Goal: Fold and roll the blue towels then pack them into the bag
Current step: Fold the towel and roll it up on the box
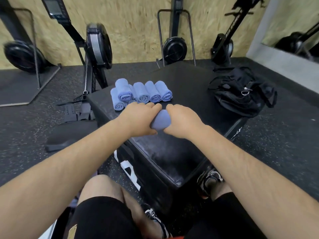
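At centre frame the left hand (138, 116) and right hand (183, 118) each curl their grip round a blue towel (161, 119) on the black table (172, 152), hiding most of it and their own fingertips. The rolled towels (143, 93) lie just beyond, some half hidden. The bag (240, 94) sits at upper right.

Both hands (140, 118) (183, 120) gripping blue towel (161, 120), rolled towels (143, 93) behind, bag (240, 94) right

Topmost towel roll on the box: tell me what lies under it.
The topmost roll rests on a lower left roll and a second roll, mostly covered by it and the left hand. Anything further beneath is hidden.
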